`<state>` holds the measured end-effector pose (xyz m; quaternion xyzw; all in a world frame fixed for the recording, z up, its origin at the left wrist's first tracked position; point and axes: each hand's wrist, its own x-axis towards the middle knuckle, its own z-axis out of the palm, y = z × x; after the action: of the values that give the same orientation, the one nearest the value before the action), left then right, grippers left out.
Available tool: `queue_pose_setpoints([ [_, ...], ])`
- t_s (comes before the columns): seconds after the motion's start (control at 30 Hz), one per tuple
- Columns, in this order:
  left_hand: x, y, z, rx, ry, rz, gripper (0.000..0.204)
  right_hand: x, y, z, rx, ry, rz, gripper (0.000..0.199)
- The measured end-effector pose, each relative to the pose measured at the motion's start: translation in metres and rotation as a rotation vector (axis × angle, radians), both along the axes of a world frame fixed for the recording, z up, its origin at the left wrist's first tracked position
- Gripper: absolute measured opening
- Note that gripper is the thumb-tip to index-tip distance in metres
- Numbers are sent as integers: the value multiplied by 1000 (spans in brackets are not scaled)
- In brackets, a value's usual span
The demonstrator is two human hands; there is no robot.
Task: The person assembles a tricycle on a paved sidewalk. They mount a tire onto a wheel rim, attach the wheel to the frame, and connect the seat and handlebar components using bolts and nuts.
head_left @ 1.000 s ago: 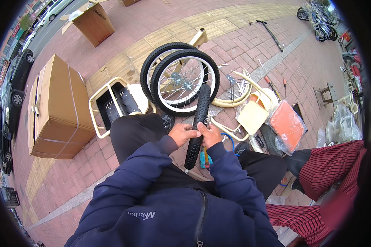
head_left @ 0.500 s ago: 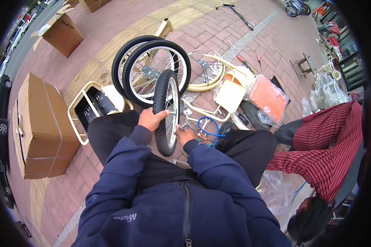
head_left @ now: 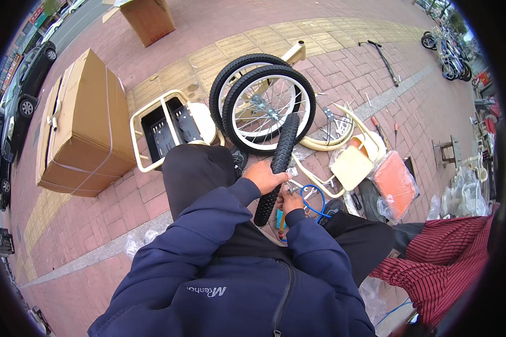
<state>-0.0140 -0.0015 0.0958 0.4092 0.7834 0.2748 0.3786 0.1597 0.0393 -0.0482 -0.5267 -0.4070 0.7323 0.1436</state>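
Note:
I sit on brick paving with a small bicycle wheel (head_left: 280,163) standing edge-on between my knees, its knobby black tyre facing me. My left hand (head_left: 264,177) grips the tyre's left side near its middle. My right hand (head_left: 291,200) is at the wheel's right side by the hub, fingers closed on a small part I cannot make out. A blue cable (head_left: 315,199) lies looped just past it.
Two more black-tyred wheels (head_left: 270,106) lean ahead by a cream frame and basket (head_left: 163,132). Large cardboard boxes (head_left: 81,126) sit left. Cream parts, an orange bag (head_left: 394,182) and tools lie right. A person in red striped clothing (head_left: 450,253) is close right.
The held wheel has turned from showing its spoked side to edge-on. My left hand shifted onto the tyre's side and my right hand dropped toward the hub.

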Motion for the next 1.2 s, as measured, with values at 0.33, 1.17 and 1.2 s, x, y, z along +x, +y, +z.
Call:
queue_pose_setpoints([
  [0.33,-12,-1,13,10,-1,124,54,-8,-17,-41,150,-344,303,53],
  [1.17,5,14,36,290,472,-331,42,-82,16,168,511,-23,-470,33],
  [1.2,2,12,40,321,375,-465,40,-83,15,166,505,-10,-459,36],
])
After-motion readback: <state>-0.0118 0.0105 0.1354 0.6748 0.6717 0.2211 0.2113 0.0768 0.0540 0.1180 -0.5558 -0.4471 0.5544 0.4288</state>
